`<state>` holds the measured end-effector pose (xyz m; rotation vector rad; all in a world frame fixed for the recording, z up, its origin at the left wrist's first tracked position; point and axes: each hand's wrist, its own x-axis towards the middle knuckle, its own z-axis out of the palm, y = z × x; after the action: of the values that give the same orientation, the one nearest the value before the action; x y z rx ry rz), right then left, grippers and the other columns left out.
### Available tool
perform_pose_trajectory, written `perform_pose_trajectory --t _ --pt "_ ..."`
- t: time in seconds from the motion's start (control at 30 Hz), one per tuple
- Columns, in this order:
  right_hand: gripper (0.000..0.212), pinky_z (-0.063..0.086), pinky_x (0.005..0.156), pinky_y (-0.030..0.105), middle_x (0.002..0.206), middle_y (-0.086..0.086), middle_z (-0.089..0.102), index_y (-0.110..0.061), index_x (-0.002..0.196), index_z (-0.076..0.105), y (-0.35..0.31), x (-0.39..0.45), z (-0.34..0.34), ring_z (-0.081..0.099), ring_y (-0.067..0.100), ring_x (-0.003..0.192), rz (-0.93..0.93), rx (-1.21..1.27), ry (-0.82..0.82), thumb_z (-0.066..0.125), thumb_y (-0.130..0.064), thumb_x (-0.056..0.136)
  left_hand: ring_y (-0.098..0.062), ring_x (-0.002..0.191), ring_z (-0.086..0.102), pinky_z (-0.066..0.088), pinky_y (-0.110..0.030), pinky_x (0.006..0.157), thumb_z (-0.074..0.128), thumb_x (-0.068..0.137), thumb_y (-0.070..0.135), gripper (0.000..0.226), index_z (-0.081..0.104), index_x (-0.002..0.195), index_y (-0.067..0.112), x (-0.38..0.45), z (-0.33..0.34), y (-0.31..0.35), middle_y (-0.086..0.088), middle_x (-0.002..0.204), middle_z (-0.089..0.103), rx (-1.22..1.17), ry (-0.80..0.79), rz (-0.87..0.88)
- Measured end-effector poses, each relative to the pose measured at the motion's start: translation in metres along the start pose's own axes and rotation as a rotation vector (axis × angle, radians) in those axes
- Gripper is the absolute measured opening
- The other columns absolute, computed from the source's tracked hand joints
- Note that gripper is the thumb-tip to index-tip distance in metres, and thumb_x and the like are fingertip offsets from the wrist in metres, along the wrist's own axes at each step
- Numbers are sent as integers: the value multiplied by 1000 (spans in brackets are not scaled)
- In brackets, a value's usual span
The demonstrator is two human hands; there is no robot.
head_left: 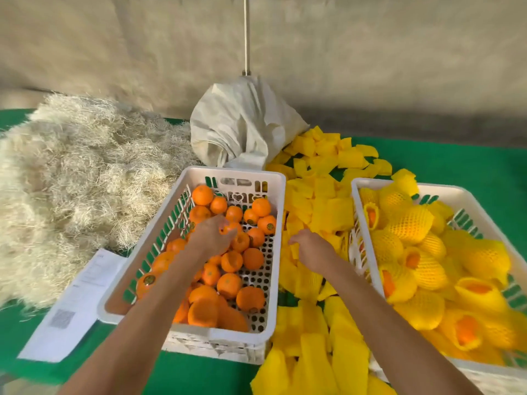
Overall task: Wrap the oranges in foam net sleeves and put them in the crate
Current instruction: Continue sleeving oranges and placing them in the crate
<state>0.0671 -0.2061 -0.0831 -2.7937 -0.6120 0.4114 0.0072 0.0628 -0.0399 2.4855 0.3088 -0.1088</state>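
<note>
Orange fruit (231, 261) fills the left crate (245, 174); the left hand (212, 234) curls its grip round one orange (228, 227) there. Right hand (310, 248) pinches a yellow sleeve (295, 250) from the pile (325, 206) beside the right crate (456, 192) of wrapped oranges (410, 223).

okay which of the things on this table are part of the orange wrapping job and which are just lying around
Part of the job: bare oranges in the left crate; yellow sleeves; right crate of wrapped oranges; left hand on an orange; right hand at the sleeves.

Lying about: straw; cloth bag; paper.
</note>
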Motion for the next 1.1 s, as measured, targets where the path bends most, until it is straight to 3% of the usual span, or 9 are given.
perform_pose_trajectory --t 0.17,0.27,0.37,0.53,0.67,0.8,0.93,1.03,1.1 --pt "54 49 101 41 152 14 34 -34 154 39 -9 36 30 49 36 129 148 -84 -113 49 -20 103 -32 127 59 53 -46 101 70 98 35 57 50 149 17 13 -7 -48 -11 152 52 122 -155 -47" --pt "45 48 102 43 147 15 40 -24 149 44 -14 45 41 50 36 128 214 -99 -120 46 -27 104 -32 136 51 51 -47 106 78 92 35 67 49 150 22 25 3 -57 -9 158 40 119 -210 -41" --pt "28 53 90 41 127 9 58 -20 128 57 -21 43 43 59 29 116 221 -70 108 52 -31 102 -36 136 50 48 -51 107 79 90 35 76 41 154 21 39 15 -61 -12 161 32 266 -173 20" --pt "31 48 77 38 118 8 57 -18 119 55 -28 32 29 59 28 105 169 222 436 68 -32 96 -37 136 51 52 -48 102 77 91 28 85 28 161 21 54 26 -68 -14 164 30 364 -230 -34" --pt "57 39 88 24 138 3 49 -25 138 47 -26 22 7 50 19 123 176 563 365 76 -34 89 -34 127 57 55 -42 90 79 90 27 84 32 159 20 56 18 -66 -15 153 46 197 -210 -45" --pt "73 41 77 14 152 -4 38 -38 152 35 -17 -1 -17 44 9 118 147 649 277 74 -30 90 -17 92 62 48 -28 63 79 87 48 83 38 155 22 41 6 -33 -1 117 57 -133 11 -38" --pt "81 40 102 29 162 -6 28 -42 155 30 -17 -29 -46 33 17 145 103 687 223 74 -24 90 -20 107 67 60 -41 87 75 84 61 75 57 142 18 15 4 19 0 123 69 -482 104 24" --pt "79 40 113 38 165 -6 26 -41 157 29 -17 -52 -67 33 16 146 67 712 210 70 -19 92 -24 100 74 63 -36 85 75 87 54 46 73 114 17 -5 11 58 -1 104 78 -783 54 48" --pt "72 46 106 37 163 -3 31 -42 156 32 -17 -66 -77 46 13 134 41 748 221 65 -19 96 -24 106 73 60 -38 92 75 89 50 39 75 113 18 -17 17 82 1 107 79 -1014 -26 17"
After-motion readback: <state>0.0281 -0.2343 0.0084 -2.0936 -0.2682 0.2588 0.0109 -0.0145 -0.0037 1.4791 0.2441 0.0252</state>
